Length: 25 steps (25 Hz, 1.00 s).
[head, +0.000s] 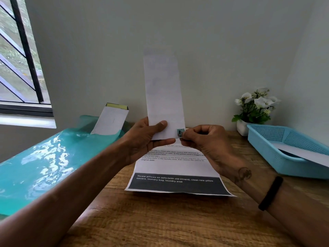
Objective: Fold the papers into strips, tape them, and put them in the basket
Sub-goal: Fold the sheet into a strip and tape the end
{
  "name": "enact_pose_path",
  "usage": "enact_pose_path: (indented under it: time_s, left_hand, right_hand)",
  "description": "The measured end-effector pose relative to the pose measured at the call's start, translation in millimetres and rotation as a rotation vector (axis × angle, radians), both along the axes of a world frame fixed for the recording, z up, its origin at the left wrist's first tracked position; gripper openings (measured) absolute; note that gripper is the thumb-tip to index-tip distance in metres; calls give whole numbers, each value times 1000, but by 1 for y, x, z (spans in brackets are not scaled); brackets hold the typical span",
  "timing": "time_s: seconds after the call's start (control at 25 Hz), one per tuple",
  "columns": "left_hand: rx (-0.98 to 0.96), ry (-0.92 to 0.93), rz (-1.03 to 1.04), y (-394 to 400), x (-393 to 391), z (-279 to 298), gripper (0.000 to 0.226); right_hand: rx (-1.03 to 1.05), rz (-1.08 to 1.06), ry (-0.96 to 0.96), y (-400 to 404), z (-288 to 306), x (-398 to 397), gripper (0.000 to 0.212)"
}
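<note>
Upright, folded strip pinched between left hand and right hand.

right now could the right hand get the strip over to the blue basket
Probably yes. The blue basket sits open-topped on the table to the right hand's side, nothing between them, but that hand pinches tape on the strip.

Folded white strip upright above printed sheet; blue basket right.

A home room is showing: wooden desk, barred window, potted white flowers sitting against plain wall
</note>
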<state>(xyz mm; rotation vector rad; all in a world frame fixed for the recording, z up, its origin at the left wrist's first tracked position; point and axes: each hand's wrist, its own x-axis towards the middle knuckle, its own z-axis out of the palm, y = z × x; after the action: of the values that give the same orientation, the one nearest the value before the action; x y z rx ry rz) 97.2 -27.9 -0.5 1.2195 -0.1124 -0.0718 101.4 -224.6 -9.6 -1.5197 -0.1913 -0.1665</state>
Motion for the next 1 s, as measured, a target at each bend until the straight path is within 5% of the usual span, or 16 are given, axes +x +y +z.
enact_pose_path:
  time_s: [0.32, 0.56, 0.8, 1.0]
  left_hand:
    - [-2, -41, 7, -3, 2, -7, 34]
    - [-54, -64, 66, -12, -1, -13, 25]
    - [121, -158, 127, -16, -3, -24, 84]
    - [117, -137, 195, -17, -3, -26, 54]
  right_hand:
    - [-57, -64, -48, 1, -4, -1, 8]
    - [-189, -128, -111, 1, -8, 0, 8]
    - [-208, -99, -120, 1, -11, -3, 16]
    - [-209, -90, -116, 3, -12, -2, 12]
